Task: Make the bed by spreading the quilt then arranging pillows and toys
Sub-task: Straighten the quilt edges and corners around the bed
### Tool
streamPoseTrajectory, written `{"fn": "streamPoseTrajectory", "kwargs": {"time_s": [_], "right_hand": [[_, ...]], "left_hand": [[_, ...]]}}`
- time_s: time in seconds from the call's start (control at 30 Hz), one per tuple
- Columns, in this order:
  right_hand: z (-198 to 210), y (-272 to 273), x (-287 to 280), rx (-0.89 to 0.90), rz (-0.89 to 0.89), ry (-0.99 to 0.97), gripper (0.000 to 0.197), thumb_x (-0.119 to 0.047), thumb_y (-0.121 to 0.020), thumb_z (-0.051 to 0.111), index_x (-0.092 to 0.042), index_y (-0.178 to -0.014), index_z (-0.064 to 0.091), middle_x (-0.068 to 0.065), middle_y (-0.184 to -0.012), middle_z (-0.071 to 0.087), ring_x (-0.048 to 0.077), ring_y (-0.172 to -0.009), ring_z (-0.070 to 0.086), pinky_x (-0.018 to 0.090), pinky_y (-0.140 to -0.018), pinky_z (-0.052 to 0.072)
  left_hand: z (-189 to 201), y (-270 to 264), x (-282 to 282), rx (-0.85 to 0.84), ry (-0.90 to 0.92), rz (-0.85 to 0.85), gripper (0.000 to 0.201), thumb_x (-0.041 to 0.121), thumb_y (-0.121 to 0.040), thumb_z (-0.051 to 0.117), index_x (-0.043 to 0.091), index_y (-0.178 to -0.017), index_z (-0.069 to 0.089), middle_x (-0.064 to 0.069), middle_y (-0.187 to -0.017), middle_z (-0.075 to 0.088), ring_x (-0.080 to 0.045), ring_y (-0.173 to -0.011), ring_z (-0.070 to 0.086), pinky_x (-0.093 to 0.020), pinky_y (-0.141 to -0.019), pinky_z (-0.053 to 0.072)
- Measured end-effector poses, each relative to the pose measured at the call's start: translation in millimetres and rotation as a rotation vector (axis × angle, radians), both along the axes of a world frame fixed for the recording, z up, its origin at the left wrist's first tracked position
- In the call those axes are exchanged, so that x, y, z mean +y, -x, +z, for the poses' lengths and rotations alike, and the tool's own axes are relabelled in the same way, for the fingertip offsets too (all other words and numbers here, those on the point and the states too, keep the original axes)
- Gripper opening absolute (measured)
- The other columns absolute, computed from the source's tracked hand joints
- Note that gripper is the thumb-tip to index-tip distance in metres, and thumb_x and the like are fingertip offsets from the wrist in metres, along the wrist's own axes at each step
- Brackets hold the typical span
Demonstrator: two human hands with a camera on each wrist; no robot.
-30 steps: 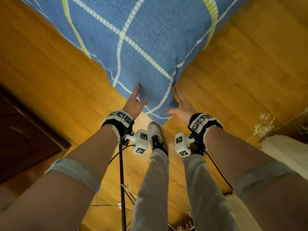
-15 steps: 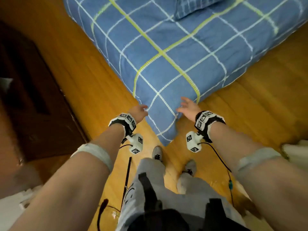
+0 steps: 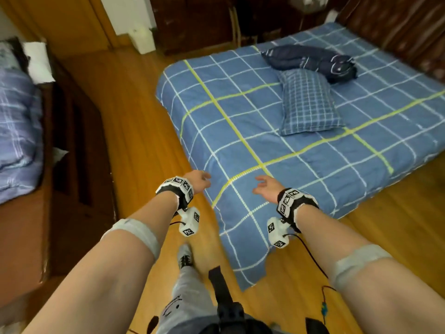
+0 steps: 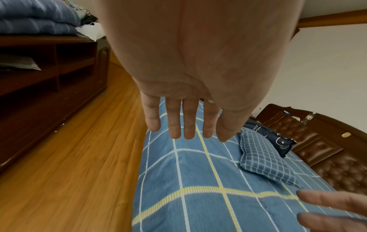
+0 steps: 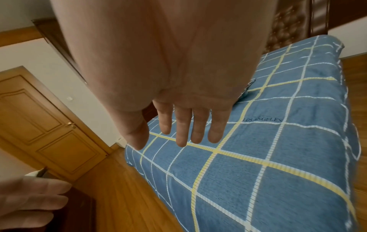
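Observation:
A blue quilt (image 3: 277, 141) with white and yellow grid lines lies spread flat over the bed, one corner hanging to the floor near my feet. On it rest a blue checked pillow (image 3: 308, 104) and, behind that, a dark navy pillow (image 3: 310, 61). My left hand (image 3: 198, 180) hovers just above the quilt's near corner, fingers straight and empty (image 4: 178, 124). My right hand (image 3: 263, 188) floats beside it over the quilt, fingers relaxed and holding nothing (image 5: 184, 130). No toys are in view.
Wooden floor (image 3: 144, 131) surrounds the bed. A dark wooden cabinet (image 3: 72, 153) stands at the left with folded blue bedding (image 3: 16, 128) on top. A padded brown headboard (image 3: 397, 27) runs along the far right. A wooden door (image 5: 39, 125) is at the back.
Both hands have let go of the quilt's corner and lifted off it. My view has risen from the corner to take in the whole bed and both pillows.

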State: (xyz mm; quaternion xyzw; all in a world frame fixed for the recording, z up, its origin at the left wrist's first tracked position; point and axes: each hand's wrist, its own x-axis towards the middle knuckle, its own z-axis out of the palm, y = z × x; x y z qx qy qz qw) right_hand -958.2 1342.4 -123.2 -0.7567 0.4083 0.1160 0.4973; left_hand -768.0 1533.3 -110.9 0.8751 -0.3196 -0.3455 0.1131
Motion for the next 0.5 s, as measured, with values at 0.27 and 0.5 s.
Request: {"fn": "streamPoseTrajectory", "kwargs": {"time_s": [0.27, 0.5], "right_hand": [[21, -164, 20, 0.052, -0.112, -0.003, 0.056, -0.018, -0.089, 0.066, -0.014, -0.141, 0.046, 0.014, -0.138, 0.053, 0.026, -0.115, 0.057, 0.031, -0.095, 0.044], [38, -293, 19, 0.039, -0.095, 0.007, 0.052, -0.02, -0.089, 0.066, -0.016, -0.138, 0.049, 0.01, -0.135, 0.055, 0.025, -0.116, 0.057, 0.033, -0.101, 0.043]], "left_hand": [[22, -181, 20, -0.026, -0.071, -0.115, 0.044, 0.027, -0.097, 0.052, 0.018, -0.14, 0.051, -0.006, -0.143, 0.053, -0.027, -0.129, 0.051, -0.036, -0.107, 0.042], [47, -324, 23, -0.037, -0.043, -0.105, 0.043, 0.028, -0.097, 0.052, 0.016, -0.138, 0.053, -0.006, -0.143, 0.052, -0.028, -0.13, 0.05, -0.04, -0.108, 0.043]]}}
